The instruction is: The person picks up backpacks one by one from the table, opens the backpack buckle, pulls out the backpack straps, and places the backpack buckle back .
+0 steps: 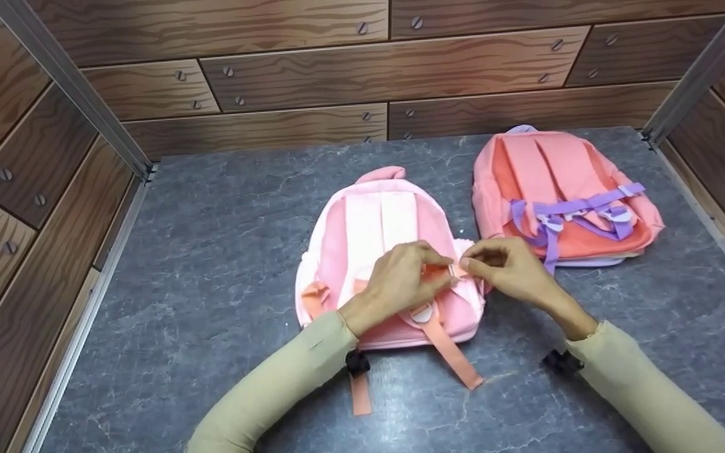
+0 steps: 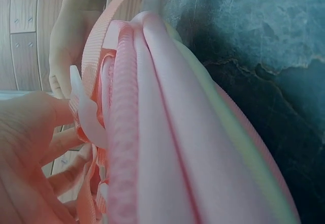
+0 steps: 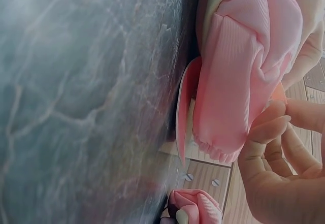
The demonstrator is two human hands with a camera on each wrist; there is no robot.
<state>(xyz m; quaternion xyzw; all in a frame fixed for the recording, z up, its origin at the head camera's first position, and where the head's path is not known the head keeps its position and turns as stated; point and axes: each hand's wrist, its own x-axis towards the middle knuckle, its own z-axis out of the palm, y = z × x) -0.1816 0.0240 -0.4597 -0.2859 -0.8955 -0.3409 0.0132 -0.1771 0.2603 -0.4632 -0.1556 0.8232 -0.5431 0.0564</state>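
Observation:
A light pink backpack [image 1: 362, 226] lies with its strap side up in the middle of the table. Over its lower right part, my left hand [image 1: 403, 277] pinches an orange strap near a small buckle [image 1: 452, 272]. My right hand [image 1: 513, 270] pinches the strap's end at the bag's right edge, thumb against forefinger; the right wrist view shows these fingers [image 3: 271, 132] beside the pink side pocket [image 3: 228, 82]. A white plastic adjuster [image 2: 89, 109] on orange webbing shows near my left hand in the left wrist view. Another orange strap [image 1: 454, 355] hangs past the bag's bottom.
To the right rear lies a coral backpack [image 1: 545, 170] with purple straps [image 1: 589, 202] tied across it. Wood-patterned walls [image 1: 293, 75] enclose the grey marbled table [image 1: 211, 251] at the back and sides. A short orange strap end [image 1: 360, 394] lies near the left forearm.

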